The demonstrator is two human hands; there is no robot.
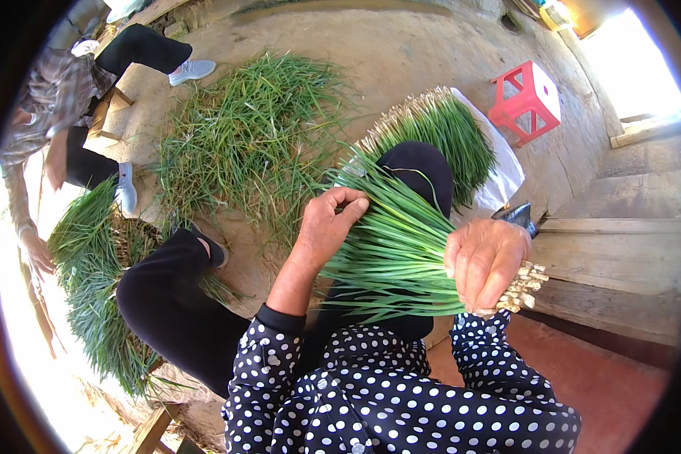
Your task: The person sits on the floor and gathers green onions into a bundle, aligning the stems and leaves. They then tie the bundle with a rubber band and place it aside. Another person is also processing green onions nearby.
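Observation:
My right hand (488, 264) is closed around a bunch of garlic chives (397, 255) near its pale stem ends, which stick out to the right. The green leaves fan leftward across my lap. My left hand (332, 224) has thumb and forefinger pinched together at the upper left edge of the leaves; the leaf between them is mostly hidden. One thin leaf curls loose over my dark-clad knee (417, 162). Beyond that knee, a large stack of chives (437, 136) with aligned pale ends lies on a white plastic sheet (502, 164).
Loose, tangled leaves (249, 130) form a heap on the earthen floor. More chives (96, 306) hang over a basket on the left, near a seated person's hand (36, 249). A red plastic stool (525, 102) stands back right; wooden boards (613, 272) lie at right.

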